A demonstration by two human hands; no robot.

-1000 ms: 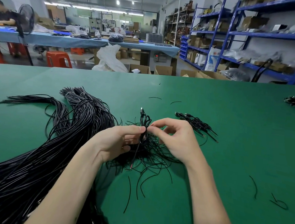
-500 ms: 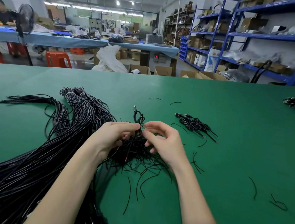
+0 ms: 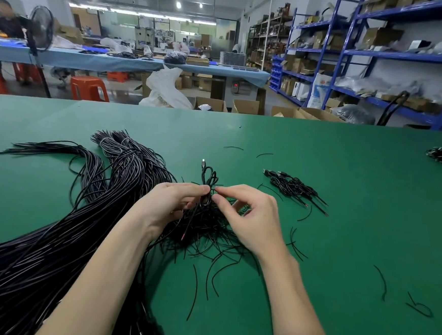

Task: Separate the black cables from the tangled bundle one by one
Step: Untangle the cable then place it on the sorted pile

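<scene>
Hands meet over the middle of the green table (image 3: pixel 319 175), both working one looped black cable (image 3: pixel 208 177) that sticks up from a tangled pile of short cables (image 3: pixel 210 227). The left hand (image 3: pixel 169 205) grips the loop with thumb and forefinger curled round it, its other fingers tucked into the tangle below. The right hand (image 3: pixel 253 217) pinches the same cable just beside the left fingertips, forefinger and thumb closed on it, the remaining fingers bent and lifted off the pile. The cable's plug end points up and away from the person, above both hands. A thin strand with what looks like a reddish tip hangs down from the left hand's grip, though it is too fine to be sure. To the left a long thick bundle of black cables (image 3: pixel 58 234) sweeps from the near edge toward the far side, splitting into two tails. To the right of the hands, apart from the tangle, lies a small sorted heap of cables (image 3: pixel 295 187). Loose cut pieces (image 3: pixel 382 283) lie scattered on the near right of the table
</scene>
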